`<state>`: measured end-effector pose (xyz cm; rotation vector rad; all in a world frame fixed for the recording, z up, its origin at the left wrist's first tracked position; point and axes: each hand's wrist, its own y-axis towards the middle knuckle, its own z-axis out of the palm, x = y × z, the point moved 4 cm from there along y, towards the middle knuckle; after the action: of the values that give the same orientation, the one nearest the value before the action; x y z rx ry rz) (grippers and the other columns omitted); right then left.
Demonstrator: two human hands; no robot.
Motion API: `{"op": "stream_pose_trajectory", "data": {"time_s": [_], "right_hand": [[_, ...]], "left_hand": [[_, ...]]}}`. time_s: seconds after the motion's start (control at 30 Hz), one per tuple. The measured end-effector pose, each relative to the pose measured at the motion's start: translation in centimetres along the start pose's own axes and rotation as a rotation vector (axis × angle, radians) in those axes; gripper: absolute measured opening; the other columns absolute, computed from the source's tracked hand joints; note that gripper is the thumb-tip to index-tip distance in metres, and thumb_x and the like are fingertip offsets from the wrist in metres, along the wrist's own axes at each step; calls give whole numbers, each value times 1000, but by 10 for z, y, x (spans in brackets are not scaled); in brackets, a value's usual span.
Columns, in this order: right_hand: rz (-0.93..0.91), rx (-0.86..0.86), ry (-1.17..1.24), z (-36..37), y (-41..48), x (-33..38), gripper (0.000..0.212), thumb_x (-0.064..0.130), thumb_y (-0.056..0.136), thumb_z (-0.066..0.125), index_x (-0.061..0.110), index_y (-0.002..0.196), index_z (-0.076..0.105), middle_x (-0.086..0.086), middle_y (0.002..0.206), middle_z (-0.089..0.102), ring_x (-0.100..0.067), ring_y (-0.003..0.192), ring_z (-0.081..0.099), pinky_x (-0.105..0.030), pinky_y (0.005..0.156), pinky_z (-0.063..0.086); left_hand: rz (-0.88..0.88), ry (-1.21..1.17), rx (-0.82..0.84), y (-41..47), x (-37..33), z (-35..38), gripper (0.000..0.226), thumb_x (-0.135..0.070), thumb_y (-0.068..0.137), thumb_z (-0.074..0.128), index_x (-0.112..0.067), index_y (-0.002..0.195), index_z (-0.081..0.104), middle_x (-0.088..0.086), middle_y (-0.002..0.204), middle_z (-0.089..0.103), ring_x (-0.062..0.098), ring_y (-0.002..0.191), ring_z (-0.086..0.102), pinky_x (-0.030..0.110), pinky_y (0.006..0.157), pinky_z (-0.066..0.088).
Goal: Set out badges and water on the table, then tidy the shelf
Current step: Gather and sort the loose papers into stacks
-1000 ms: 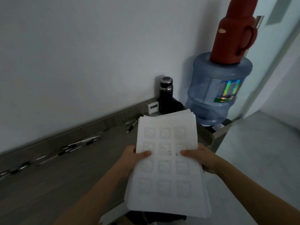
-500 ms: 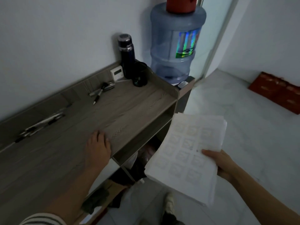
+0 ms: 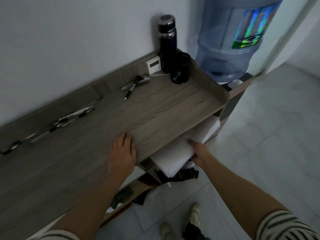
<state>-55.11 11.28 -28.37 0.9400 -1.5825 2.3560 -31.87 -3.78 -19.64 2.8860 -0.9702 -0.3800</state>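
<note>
Head view: right hand (image 3: 199,154) grips a paper stack (image 3: 174,153) lying partly inside the slot under the shelf top (image 3: 164,110); left hand (image 3: 122,153) rests flat above.

The white stack of sheets (image 3: 173,153) lies flat, partly tucked under the grey wooden shelf (image 3: 173,104).

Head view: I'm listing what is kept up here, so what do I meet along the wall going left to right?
Long row of pens → smaller cluster of pens → small white display unit → dark flask → black cup → blue water jug.
</note>
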Motion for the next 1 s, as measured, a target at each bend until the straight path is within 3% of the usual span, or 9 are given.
{"op": "stream_pose_trajectory", "data": {"time_s": [0.17, 0.33, 0.47, 0.53, 0.6, 0.67, 0.73, 0.8, 1.0], "right_hand": [[90, -49, -88, 16, 29, -12, 59, 33, 74, 83, 6, 118, 55, -10, 110, 65, -26, 90, 63, -36, 63, 54], [133, 16, -362, 8, 28, -7, 41, 38, 83, 69, 13, 111, 52, -11, 107, 63, -34, 102, 61, -42, 91, 52], [138, 58, -339, 18, 38, 2, 27, 3, 91, 58, -1, 117, 51, -18, 101, 60, -30, 85, 59, -35, 66, 59], [152, 32, -368, 30, 39, 6, 13, -1, 94, 54, -1, 107, 52, -12, 81, 55, -22, 67, 53, -24, 44, 51], [166, 11, -387, 39, 41, 7, 4, -2, 95, 51, 1, 93, 51, -11, 76, 52, -21, 62, 51, -22, 38, 47], [158, -6, -401, 43, 45, 6, 12, -2, 95, 51, 3, 85, 51, -11, 77, 53, -21, 63, 53, -26, 45, 52], [151, -5, -433, 43, 47, 4, 5, 1, 93, 57, 1, 92, 53, -13, 78, 57, -22, 66, 56, -31, 60, 55], [143, 5, -504, 38, 46, 2, 18, 7, 88, 68, -1, 99, 56, -16, 78, 63, -24, 66, 61, -36, 67, 55], [-8, 1, -858, 20, 17, 2, 39, 32, 80, 76, 0, 100, 69, -16, 88, 73, -28, 70, 70, -31, 59, 57]], "left_hand": [[-13, 9, 4, 0, 1, 0, 48, -31, 97, 30, -4, 129, 54, 17, 137, 51, 34, 122, 51, 48, 99, 44], [-28, 9, -5, -1, 0, -1, 46, -30, 96, 32, -5, 126, 56, 17, 138, 50, 34, 122, 50, 48, 98, 42], [-41, 0, 6, -1, 0, -2, 44, -30, 96, 34, -6, 127, 56, 16, 140, 49, 33, 125, 49, 46, 102, 40], [-43, -3, 5, -1, -1, -3, 44, -30, 97, 34, -6, 127, 56, 15, 140, 49, 32, 125, 48, 45, 102, 40], [-43, -13, 6, 0, -2, -3, 44, -31, 97, 35, -6, 127, 56, 15, 140, 50, 31, 126, 48, 45, 103, 39], [-50, -18, 14, 0, -1, -3, 44, -31, 97, 35, -6, 127, 56, 15, 139, 50, 31, 125, 49, 45, 104, 40], [-44, -28, 17, 0, -1, -3, 44, -30, 97, 35, -6, 126, 57, 15, 139, 50, 32, 125, 49, 46, 103, 41], [-35, -36, 16, -1, 0, -3, 43, -29, 97, 36, -5, 126, 57, 16, 139, 50, 32, 126, 48, 46, 104, 41], [-18, -49, 60, -2, 1, -6, 44, -30, 96, 33, -4, 122, 58, 18, 135, 53, 33, 122, 52, 46, 101, 43]]}}
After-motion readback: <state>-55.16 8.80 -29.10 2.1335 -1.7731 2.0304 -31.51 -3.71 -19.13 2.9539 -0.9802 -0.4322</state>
